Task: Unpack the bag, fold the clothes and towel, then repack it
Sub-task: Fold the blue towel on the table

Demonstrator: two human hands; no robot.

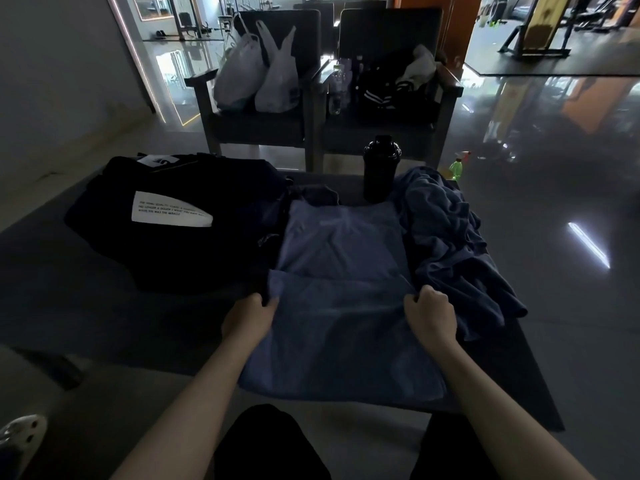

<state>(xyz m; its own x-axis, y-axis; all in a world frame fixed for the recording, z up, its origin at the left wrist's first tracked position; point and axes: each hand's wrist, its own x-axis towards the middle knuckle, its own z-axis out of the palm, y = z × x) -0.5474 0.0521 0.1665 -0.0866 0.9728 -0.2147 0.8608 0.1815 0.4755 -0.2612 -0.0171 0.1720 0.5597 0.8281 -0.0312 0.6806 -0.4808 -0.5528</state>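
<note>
A blue-grey T-shirt (341, 271) lies flat on the low dark table (69, 306), its lower part folded up over itself. My left hand (247, 315) grips the folded edge at its left corner. My right hand (431, 315) grips the same edge at its right corner. A black bag (180, 223) with a white text label sits on the table to the left. A crumpled dark blue towel (446, 237) is heaped to the right of the shirt, partly hanging off the table's edge. Another dark garment (315, 195) peeks out behind the shirt.
A black shaker bottle (381, 168) stands at the table's far edge, with a green spray bottle (457, 166) beyond the towel. Two chairs (263, 126) behind hold white plastic bags (256, 71) and a black striped bag (388, 91). My knees are below the table's near edge.
</note>
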